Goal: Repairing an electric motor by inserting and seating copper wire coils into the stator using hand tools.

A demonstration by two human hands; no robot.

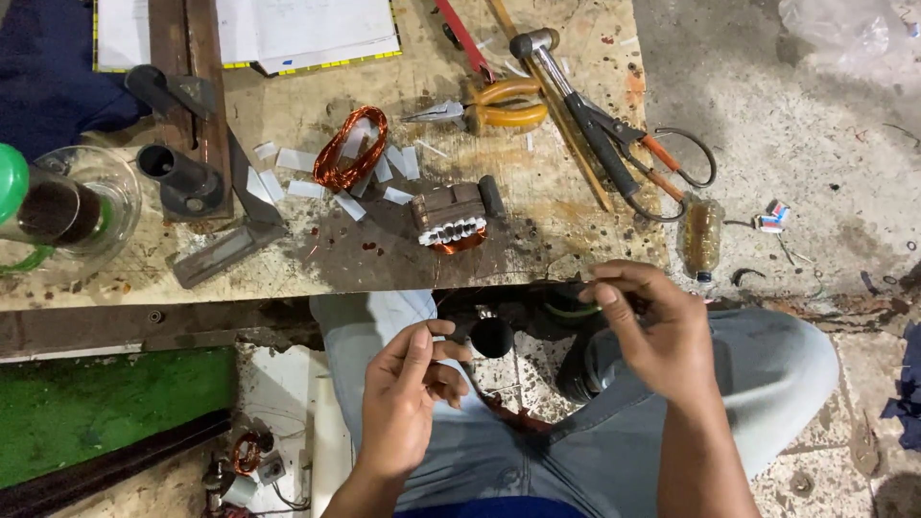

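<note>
Here, seen from above, a person sits with knees in pale jeans under the near edge of a worn wooden bench. The left hand hovers over the left thigh, its fingers pinched together on a very thin wire that is hard to make out. The right hand is raised over the right knee, its fingers curled and pinched too, apparently on the same wire; the strand itself is too fine to follow. Between the hands, lower down, sits a small dark round object, just under the bench edge.

On the bench, just beyond the hands, lies a small motor core with white inserts and copper winding showing at its near side. Left of it lies a loose copper coil, an oval loop, with white paper strips scattered around it. Further left a dark metal vise stands, and at the far left edge a glass jar with a green cap beside it.

Further back lie yellow-handled pliers, a hammer running diagonally, and orange-handled scissors at the right edge. A small bottle lies just off the bench corner on the concrete floor. At the far edge, white papers rest on the bench.
</note>
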